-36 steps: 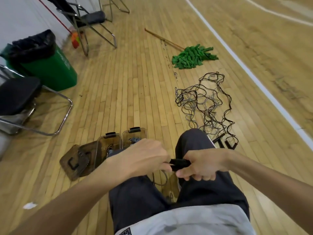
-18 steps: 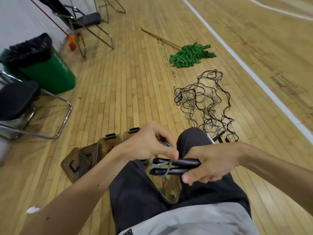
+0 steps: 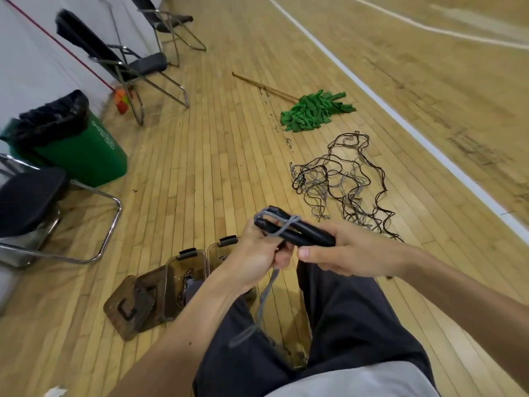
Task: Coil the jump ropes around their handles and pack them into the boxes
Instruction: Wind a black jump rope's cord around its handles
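In the head view, the right hand (image 3: 340, 253) is gripping a pair of black handles (image 3: 303, 234) by their near end, fingers curled round them. The left hand (image 3: 254, 253), touching the handles' far end, is pinching the grey rope (image 3: 264, 299), which is crossing over the handles in one loop and hanging down between the knees. The open boxes (image 3: 186, 282) are sitting on the floor just below the left hand; a tangle of ropes (image 3: 337, 179) is lying beyond both hands.

A green rag mop (image 3: 315, 111) on a wooden pole lies far centre. A green plastic bin with a black liner (image 3: 83, 153) stands left, between black folding chairs (image 3: 134, 64).
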